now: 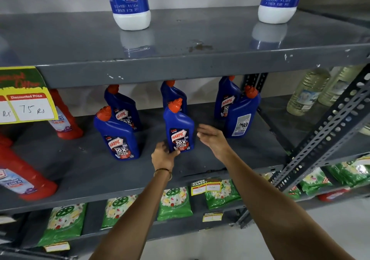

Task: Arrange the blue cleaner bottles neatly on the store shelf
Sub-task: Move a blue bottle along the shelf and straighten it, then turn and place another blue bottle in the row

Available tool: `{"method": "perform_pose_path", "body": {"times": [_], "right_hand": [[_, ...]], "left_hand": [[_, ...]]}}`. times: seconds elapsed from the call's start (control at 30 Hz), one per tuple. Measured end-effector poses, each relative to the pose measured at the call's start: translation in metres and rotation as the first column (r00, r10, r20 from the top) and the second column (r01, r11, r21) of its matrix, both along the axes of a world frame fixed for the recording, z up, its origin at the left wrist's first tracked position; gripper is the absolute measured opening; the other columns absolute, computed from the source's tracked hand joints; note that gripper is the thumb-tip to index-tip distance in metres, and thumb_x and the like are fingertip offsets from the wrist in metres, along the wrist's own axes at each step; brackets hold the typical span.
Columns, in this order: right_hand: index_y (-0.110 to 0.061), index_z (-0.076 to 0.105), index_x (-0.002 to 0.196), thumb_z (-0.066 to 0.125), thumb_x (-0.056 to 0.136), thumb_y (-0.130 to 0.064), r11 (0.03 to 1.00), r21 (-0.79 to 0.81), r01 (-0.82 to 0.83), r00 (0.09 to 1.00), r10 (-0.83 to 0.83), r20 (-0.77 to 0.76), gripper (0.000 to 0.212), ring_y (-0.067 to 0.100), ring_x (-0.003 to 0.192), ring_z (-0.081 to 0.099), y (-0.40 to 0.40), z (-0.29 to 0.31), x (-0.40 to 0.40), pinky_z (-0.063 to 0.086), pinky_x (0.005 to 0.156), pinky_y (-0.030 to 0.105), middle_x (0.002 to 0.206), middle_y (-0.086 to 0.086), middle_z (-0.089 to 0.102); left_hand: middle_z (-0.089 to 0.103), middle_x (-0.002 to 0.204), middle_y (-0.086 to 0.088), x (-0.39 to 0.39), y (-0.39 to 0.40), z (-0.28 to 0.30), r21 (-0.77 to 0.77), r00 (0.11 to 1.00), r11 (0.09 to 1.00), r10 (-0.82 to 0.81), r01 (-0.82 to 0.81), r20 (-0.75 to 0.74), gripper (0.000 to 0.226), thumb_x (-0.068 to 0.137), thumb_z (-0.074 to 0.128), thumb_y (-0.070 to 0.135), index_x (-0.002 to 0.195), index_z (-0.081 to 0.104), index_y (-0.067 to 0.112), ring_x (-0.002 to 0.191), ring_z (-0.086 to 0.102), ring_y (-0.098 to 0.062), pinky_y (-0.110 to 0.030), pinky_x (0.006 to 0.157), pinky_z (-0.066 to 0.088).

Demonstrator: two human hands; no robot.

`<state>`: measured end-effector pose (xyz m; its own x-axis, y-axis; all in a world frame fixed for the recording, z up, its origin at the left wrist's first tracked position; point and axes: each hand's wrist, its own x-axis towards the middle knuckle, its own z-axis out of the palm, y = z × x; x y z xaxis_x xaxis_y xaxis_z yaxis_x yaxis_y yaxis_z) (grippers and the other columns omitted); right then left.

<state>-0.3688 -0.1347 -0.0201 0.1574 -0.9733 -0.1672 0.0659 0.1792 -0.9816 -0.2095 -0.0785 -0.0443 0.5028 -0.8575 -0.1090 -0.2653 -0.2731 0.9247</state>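
Note:
Several blue Harpic cleaner bottles with red caps stand on the grey middle shelf (230, 159). The front centre bottle (179, 126) is upright, and my left hand (164, 155) grips its lower left edge. My right hand (213, 137) hovers open just right of that bottle, fingers spread, not touching it. A second bottle (117, 134) stands at the front left with another (124, 107) behind it. One more (173, 94) stands behind the centre bottle. At the right, a bottle (242, 114) shows its back label in front of another (227, 97).
Red cleaner bottles (64, 117) stand and lean at the left behind a yellow price tag (26, 107). White-and-blue Rin bottles (130, 3) stand on the top shelf. Clear bottles (306, 93) stand beyond a perforated upright (328, 127) at the right. Green packets (174, 202) fill the shelf below.

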Motion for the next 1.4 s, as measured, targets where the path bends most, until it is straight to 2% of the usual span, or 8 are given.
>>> {"method": "perform_pose_path", "body": {"times": [0.23, 0.37, 0.5, 0.73, 0.87, 1.03, 1.2, 1.4], "right_hand": [[-0.004, 0.058, 0.115, 0.065, 0.083, -0.007, 0.932, 0.072, 0.355, 0.935, -0.355, -0.024, 0.033, 0.02, 0.103, 0.06, 0.02, -0.01, -0.038, 0.043, 0.106, 0.039, 0.091, 0.0, 0.065], [-0.005, 0.059, 0.113, 0.066, 0.081, -0.009, 0.85, 0.071, 0.521, 0.852, -0.516, -0.086, 0.033, 0.023, 0.103, 0.061, 0.022, -0.01, -0.074, 0.046, 0.103, 0.042, 0.099, 0.006, 0.064], [-0.006, 0.056, 0.117, 0.067, 0.081, -0.011, 0.808, 0.044, 0.588, 0.805, -0.578, -0.131, 0.037, 0.028, 0.109, 0.06, 0.006, -0.005, -0.113, 0.047, 0.1, 0.042, 0.115, 0.013, 0.064], [-0.008, 0.044, 0.132, 0.072, 0.076, -0.01, 0.896, 0.031, 0.442, 0.886, -0.431, -0.174, 0.063, 0.029, 0.121, 0.052, -0.037, 0.003, -0.153, 0.043, 0.099, 0.036, 0.134, 0.017, 0.053], [-0.004, 0.027, 0.141, 0.077, 0.07, -0.005, 0.953, 0.065, 0.296, 0.949, -0.286, -0.132, 0.086, 0.03, 0.132, 0.042, -0.052, 0.009, -0.156, 0.041, 0.105, 0.041, 0.146, 0.018, 0.038], [-0.002, 0.051, 0.119, 0.074, 0.07, 0.001, 0.985, -0.024, 0.168, 0.975, -0.17, -0.146, 0.054, 0.026, 0.102, 0.061, -0.06, 0.005, -0.158, 0.053, 0.076, 0.03, 0.123, 0.014, 0.061], [-0.007, 0.057, 0.107, 0.074, 0.072, -0.009, 0.984, -0.049, 0.17, 0.97, -0.176, -0.17, 0.039, 0.029, 0.101, 0.065, -0.06, -0.006, -0.15, 0.054, 0.088, 0.041, 0.115, 0.017, 0.067], [-0.003, 0.057, 0.113, 0.066, 0.078, -0.001, 0.998, -0.049, 0.045, 0.998, -0.047, -0.049, 0.036, 0.026, 0.098, 0.062, -0.061, 0.009, -0.152, 0.054, 0.079, 0.03, 0.117, 0.02, 0.065]], "left_hand": [[0.066, 0.105, -0.018, -0.037, 0.029, -0.012, -0.138, 0.998, 0.989, 0.057, -0.062, -0.039, 0.039, 0.074, 0.07, 0.003, 0.11, 0.053, 0.004, 0.089, 0.066, -0.03, -0.042, 0.085, 0.055], [0.066, 0.104, -0.014, -0.074, 0.027, -0.005, -0.177, 0.998, 0.982, -0.069, 0.068, 0.0, 0.036, 0.078, 0.066, 0.005, 0.111, 0.054, 0.005, 0.087, 0.06, -0.019, -0.035, 0.084, 0.052], [0.063, 0.112, -0.017, -0.113, 0.004, 0.001, -0.191, 0.985, 0.967, -0.171, 0.166, -0.012, 0.042, 0.079, 0.066, 0.004, 0.118, 0.051, 0.005, 0.099, 0.062, -0.026, -0.038, 0.088, 0.053], [0.054, 0.133, -0.014, -0.16, -0.057, 0.015, -0.08, 0.97, 0.966, -0.244, 0.244, 0.016, 0.072, 0.069, 0.076, 0.007, 0.132, 0.042, 0.006, 0.119, 0.053, -0.028, -0.043, 0.101, 0.046], [0.059, 0.117, -0.002, -0.173, -0.082, 0.029, -0.096, 0.953, 0.95, -0.301, 0.298, -0.016, 0.067, 0.064, 0.078, 0.003, 0.125, 0.049, 0.003, 0.107, 0.056, -0.017, -0.031, 0.094, 0.046], [0.065, 0.116, -0.015, -0.179, -0.098, 0.036, -0.087, 0.937, 0.933, -0.349, 0.348, 0.005, 0.056, 0.062, 0.08, 0.004, 0.112, 0.054, 0.003, 0.103, 0.062, -0.027, -0.034, 0.087, 0.051], [0.065, 0.117, -0.017, -0.176, -0.1, 0.037, -0.094, 0.937, 0.933, -0.349, 0.348, 0.014, 0.055, 0.062, 0.079, 0.002, 0.111, 0.055, 0.003, 0.105, 0.062, -0.029, -0.033, 0.086, 0.051], [0.068, 0.108, -0.02, -0.168, -0.092, 0.038, -0.198, 0.942, 0.924, -0.336, 0.327, -0.012, 0.05, 0.06, 0.081, 0.005, 0.103, 0.055, 0.003, 0.099, 0.065, -0.032, -0.04, 0.083, 0.055]]}}
